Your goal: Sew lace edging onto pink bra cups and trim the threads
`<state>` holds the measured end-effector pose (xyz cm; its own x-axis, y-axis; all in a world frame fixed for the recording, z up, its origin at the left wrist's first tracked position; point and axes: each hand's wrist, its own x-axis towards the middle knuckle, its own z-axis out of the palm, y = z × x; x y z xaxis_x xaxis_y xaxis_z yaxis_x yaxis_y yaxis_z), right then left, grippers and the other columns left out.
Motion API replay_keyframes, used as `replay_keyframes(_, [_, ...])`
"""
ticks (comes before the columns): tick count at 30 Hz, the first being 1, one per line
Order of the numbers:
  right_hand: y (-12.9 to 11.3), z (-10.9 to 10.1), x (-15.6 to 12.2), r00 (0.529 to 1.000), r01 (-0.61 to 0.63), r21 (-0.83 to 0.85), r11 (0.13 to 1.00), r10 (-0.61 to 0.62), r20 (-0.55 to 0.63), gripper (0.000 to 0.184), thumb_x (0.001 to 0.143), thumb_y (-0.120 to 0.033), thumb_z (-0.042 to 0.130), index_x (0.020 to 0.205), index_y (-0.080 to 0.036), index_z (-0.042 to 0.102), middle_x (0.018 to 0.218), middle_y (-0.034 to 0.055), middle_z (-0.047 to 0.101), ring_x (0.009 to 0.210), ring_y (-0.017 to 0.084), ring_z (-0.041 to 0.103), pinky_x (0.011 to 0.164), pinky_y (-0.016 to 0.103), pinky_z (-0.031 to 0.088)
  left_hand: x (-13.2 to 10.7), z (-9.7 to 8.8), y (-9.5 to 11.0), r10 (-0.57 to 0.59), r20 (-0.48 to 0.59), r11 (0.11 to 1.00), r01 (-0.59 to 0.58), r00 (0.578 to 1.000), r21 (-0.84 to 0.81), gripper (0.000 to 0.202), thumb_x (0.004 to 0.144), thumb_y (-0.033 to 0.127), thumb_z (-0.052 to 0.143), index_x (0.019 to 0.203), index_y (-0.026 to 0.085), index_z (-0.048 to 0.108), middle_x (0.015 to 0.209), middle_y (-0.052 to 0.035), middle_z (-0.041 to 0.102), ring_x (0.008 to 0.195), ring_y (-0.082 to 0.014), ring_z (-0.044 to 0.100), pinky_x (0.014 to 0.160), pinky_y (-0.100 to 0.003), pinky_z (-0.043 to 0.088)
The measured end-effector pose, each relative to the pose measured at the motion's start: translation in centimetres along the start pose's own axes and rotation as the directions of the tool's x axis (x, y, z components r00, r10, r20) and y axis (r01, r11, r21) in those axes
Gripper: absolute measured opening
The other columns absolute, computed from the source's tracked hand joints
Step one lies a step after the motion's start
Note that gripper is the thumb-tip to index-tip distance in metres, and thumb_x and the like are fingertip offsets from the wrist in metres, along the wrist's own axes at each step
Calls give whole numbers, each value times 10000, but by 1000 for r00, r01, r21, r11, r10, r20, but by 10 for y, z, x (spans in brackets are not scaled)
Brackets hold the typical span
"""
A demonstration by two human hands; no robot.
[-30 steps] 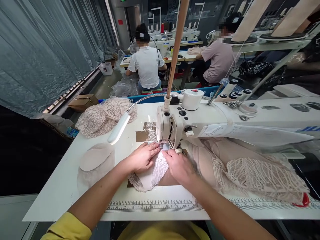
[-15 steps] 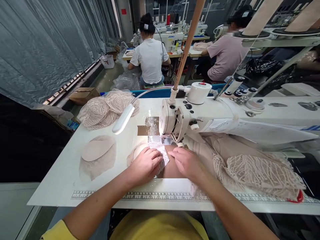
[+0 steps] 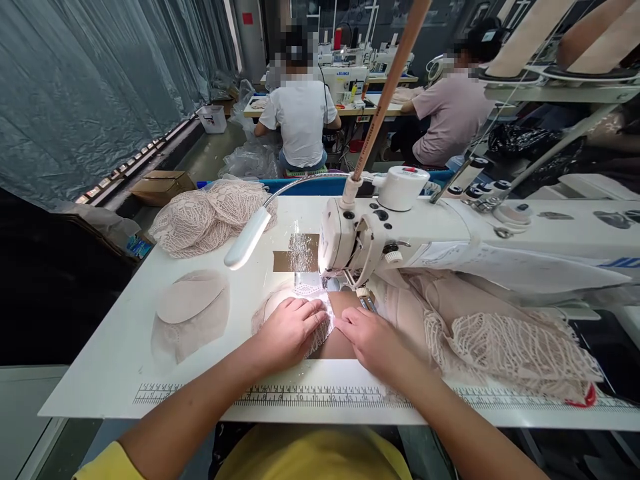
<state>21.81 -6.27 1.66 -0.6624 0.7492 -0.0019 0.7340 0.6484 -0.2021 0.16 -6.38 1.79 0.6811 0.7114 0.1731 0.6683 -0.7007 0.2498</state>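
Beneath the needle end of a white sewing machine (image 3: pixel 334 233) is a pale lace-edged fabric piece (image 3: pixel 270 303), lit brightly near the presser foot. My left hand (image 3: pixel 290 328) lies over this piece, its fingers flat on the lace. Close beside it, my right hand (image 3: pixel 376 339) has its thumb and fingertips together at the lace's right edge. A brown plate-like patch (image 3: pixel 330 347) shows on the table under and between the hands. The fabric right under my fingers is hidden.
Beige lace fabric (image 3: pixel 515 347) is heaped right of my right arm. A lace pile (image 3: pixel 200 220) and a cut fabric piece (image 3: pixel 190 310) lie left. A lamp (image 3: pixel 247 239) arches over the table (image 3: pixel 100 360). Two people (image 3: pixel 303 120) sit at machines beyond.
My right hand has dropped slightly toward me and its fingertips have come to the lace edge. The lace edge has shifted a little left. My left hand stays on the fabric.
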Motion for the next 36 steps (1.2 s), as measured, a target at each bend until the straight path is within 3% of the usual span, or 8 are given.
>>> replay_keyframes(6, [0,2,0,1000,2,-35,999,-2,3,337,766,51,430,939,-150,639,839,52,572,754,178,447,673,280,338,4,3,-5,36,38,996,-39,999,76,488,789,99,451,1265,103,561,1348,-83,548,944,-240,535,799,-388,471])
replay_keyframes(12, [-2,2,0,999,23,-63,998,-26,-43,294,780,44,430,879,-150,627,805,48,553,725,170,427,648,279,320,3,5,-8,33,31,998,-35,999,51,499,777,104,458,1262,120,576,1348,-72,553,979,-242,523,830,-394,468])
replay_keyframes(16, [-4,-1,3,1000,25,-84,996,-26,-14,306,740,64,433,847,-156,617,798,40,549,719,167,432,645,282,313,3,2,-12,37,47,999,-39,998,36,501,764,106,475,1254,124,579,1340,-79,558,979,-245,528,833,-402,463])
replay_keyframes(22, [-4,-5,20,1000,7,-98,995,-5,19,258,816,0,447,904,-151,636,806,57,562,758,180,475,649,290,326,12,0,-30,70,47,994,-74,996,78,460,818,142,495,1274,145,555,1341,-93,552,1011,-259,512,860,-402,435])
replay_keyframes(26, [-6,-7,32,995,-70,-146,987,78,55,280,834,-21,453,981,-155,649,861,76,604,741,184,513,612,295,325,22,-1,-43,98,49,991,-102,994,92,392,872,167,486,1255,148,567,1332,-107,555,996,-250,514,870,-387,426])
replay_keyframes(30, [-6,-3,37,991,-129,-149,980,133,13,342,847,-9,423,1070,-160,633,917,81,628,740,175,543,590,286,332,30,-3,-52,124,43,988,-127,991,85,392,884,180,490,1269,141,552,1332,-120,550,1039,-256,506,872,-385,433])
replay_keyframes(36, [-4,7,34,991,-125,-159,979,115,-73,353,847,-17,437,1111,-148,632,960,94,646,753,184,571,594,290,365,29,-1,-51,171,11,982,-172,985,81,342,919,134,445,1229,159,586,1268,-113,595,1053,-238,527,906,-392,434])
